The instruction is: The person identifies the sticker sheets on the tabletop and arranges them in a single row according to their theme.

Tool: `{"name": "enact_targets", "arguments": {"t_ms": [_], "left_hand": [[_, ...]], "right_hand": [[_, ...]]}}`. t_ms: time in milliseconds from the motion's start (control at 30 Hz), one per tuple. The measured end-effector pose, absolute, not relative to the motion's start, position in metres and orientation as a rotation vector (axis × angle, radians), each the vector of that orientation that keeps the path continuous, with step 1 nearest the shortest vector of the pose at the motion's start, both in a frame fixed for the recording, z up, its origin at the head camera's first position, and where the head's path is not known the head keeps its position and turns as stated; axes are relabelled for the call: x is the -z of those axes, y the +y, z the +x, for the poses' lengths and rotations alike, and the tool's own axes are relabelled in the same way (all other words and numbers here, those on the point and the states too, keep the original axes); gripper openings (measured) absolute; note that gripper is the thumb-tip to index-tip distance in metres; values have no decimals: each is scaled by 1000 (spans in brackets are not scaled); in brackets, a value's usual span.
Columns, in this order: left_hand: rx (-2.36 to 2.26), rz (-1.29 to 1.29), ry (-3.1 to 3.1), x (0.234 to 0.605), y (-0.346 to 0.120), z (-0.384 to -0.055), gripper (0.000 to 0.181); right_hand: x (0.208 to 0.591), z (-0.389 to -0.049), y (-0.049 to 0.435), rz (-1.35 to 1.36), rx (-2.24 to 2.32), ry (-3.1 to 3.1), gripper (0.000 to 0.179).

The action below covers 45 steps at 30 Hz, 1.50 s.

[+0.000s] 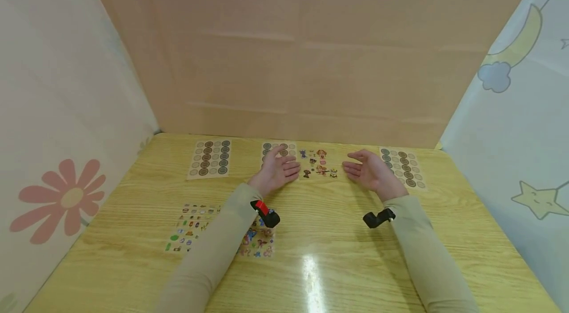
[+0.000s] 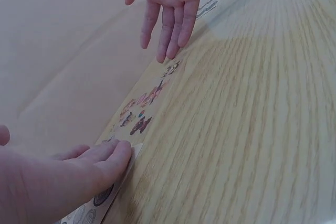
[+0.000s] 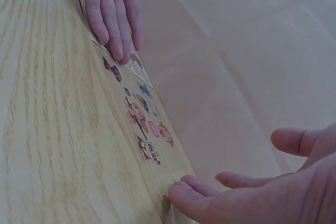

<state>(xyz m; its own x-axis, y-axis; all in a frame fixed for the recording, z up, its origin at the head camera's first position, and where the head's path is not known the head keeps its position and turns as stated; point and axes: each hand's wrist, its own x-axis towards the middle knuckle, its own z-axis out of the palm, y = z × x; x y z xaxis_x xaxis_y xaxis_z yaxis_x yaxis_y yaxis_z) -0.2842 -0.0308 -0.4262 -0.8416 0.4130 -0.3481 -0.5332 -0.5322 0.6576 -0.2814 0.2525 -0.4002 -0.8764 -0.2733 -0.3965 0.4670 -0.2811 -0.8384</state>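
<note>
**Sleeves (image 1: pixel 211 254) low in frame, stickers (image 1: pixel 321 171) bracketed**

I have my left hand (image 1: pixel 276 173) over the dotted sheet (image 1: pixel 267 146), right hand (image 1: pixel 368 175) opposite; fingers near-straight on both, holding nothing, contact unclear. Stickers lie on the worktop (image 1: pixel 329 234) between them, just below and right of frame centre, close to both. I'd make any touch light, flat, even; thin stickers could skid or curl.

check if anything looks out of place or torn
Nothing stands out: the circle sheets and character stickers lie in a row at the back of the table, with no visible spill or tear, though the left sleeve hides part of the nearer sticker sheets.
</note>
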Motion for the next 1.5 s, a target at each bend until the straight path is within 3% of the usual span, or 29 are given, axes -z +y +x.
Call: {"name": "enact_targets", "arguments": {"t_ms": [433,700,1000,1500], "left_hand": [[-2362,-256,952,438,-32,-292,73],[-2348,-217,1005,437,-33,-296,74],[-2313,-243,1016,434,-34,-299,72],[-2299,-217,976,436,-37,-298,73]], "right_hand": [[405,-289,248,290,2199,1487,57],[402,-289,245,262,2181,1518,40],[399,-292,244,281,2123,1512,65],[402,-303,245,312,2028,1570,61]]}}
